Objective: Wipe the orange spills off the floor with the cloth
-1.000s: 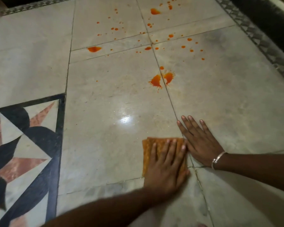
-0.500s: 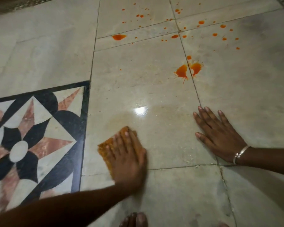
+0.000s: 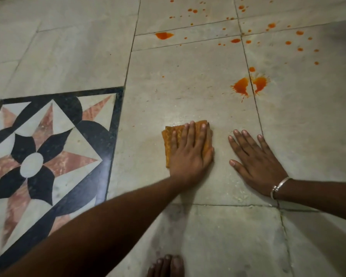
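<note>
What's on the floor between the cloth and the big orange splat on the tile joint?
Nothing: in the head view, only bare pale tile separates the cloth under the left hand from the splat.

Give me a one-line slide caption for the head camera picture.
Left hand presses an orange cloth flat on the tiled floor, right hand resting beside it, orange spills ahead unwiped.

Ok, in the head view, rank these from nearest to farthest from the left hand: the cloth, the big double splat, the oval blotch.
1. Cloth: directly under the left hand.
2. Double splat: ahead, to the right, across the tile seam.
3. Oval blotch: farthest, ahead on the narrow strip tile.
</note>
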`<state>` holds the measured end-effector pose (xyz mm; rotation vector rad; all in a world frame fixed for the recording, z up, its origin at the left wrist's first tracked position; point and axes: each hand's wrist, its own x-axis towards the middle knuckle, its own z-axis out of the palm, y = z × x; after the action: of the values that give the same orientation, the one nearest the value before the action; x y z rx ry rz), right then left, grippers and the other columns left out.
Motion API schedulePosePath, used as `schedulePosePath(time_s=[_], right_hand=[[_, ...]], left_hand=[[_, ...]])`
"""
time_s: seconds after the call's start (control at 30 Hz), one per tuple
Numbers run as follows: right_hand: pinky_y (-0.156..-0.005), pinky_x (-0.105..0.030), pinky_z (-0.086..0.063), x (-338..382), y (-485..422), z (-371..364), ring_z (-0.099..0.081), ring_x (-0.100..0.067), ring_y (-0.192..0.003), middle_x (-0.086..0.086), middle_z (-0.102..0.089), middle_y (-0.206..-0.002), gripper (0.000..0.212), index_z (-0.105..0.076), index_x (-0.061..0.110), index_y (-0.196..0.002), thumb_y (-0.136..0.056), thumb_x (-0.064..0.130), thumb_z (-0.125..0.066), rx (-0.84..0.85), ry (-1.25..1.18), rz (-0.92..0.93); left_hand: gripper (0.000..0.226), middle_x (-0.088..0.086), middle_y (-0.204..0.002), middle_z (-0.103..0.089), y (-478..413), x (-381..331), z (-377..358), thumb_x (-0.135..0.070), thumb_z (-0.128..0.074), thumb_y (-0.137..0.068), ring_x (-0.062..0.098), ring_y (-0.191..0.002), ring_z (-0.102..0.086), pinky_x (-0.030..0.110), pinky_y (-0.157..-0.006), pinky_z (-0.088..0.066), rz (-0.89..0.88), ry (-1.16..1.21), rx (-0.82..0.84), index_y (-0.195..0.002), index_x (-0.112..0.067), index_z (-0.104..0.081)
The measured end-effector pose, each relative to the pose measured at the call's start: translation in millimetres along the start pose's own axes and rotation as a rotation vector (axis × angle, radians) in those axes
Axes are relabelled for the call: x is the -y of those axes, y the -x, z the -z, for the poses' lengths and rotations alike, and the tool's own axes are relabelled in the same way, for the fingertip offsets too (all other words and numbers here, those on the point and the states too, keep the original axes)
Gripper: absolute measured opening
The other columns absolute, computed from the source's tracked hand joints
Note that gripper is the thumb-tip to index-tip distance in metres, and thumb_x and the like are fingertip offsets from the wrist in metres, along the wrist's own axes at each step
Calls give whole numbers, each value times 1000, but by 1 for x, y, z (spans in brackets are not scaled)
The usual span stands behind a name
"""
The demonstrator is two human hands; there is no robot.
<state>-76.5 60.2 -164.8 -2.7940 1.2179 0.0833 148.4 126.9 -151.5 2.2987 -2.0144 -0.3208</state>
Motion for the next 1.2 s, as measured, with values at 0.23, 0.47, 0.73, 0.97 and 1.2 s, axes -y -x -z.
schedulePosePath(time_s=[0.23, 0.47, 0.73, 0.97, 1.2], right_hand=[[-123, -53, -12, 0, 1, 1, 1, -20, -155, -4, 0, -168, 69, -4, 18, -160, -101, 52, -18, 4, -17, 11], [-123, -53, -9, -1, 1, 1, 2, -19, -155, -3, 0, -168, 70, -5, 18, -160, -101, 54, -12, 5, -43, 15], [-122, -52, -13, 39, -20, 2, -2, -20, -155, -5, -3, -168, 69, -9, 17, -160, -101, 51, -18, -73, -113, 130], [-120, -54, -17, 81, -61, -3, -17, -24, -152, -9, -19, -165, 73, -25, 13, -157, -98, 55, -16, -68, -91, 168], [-122, -54, -13, 86, -64, -3, -16, -26, -153, -8, -16, -166, 77, -18, 16, -159, -97, 61, -17, -57, -47, 165]], left_hand=[[77, 6, -173, 19, -10, 96, 30, -70, -11, -102, 24, -159, 18, 58, -127, 8, 250, -17, -13, -164, -31, 16], [83, 12, -171, 23, 95, 155, 23, -78, -7, -97, 32, -159, 18, 65, -123, 11, 614, 26, -21, -160, -34, 26], [79, 6, -162, 43, 154, 13, 4, -71, -7, -102, 29, -149, 41, 56, -119, 27, 504, 61, 88, -152, -33, 40], [72, 0, -170, 30, 88, 41, 15, -67, -17, -105, 18, -154, 34, 55, -124, 19, 277, 94, 53, -161, -40, 20], [71, 6, -174, 13, 64, 167, 33, -65, -13, -104, 28, -160, 16, 63, -123, 10, 578, -11, -60, -163, -36, 14]])
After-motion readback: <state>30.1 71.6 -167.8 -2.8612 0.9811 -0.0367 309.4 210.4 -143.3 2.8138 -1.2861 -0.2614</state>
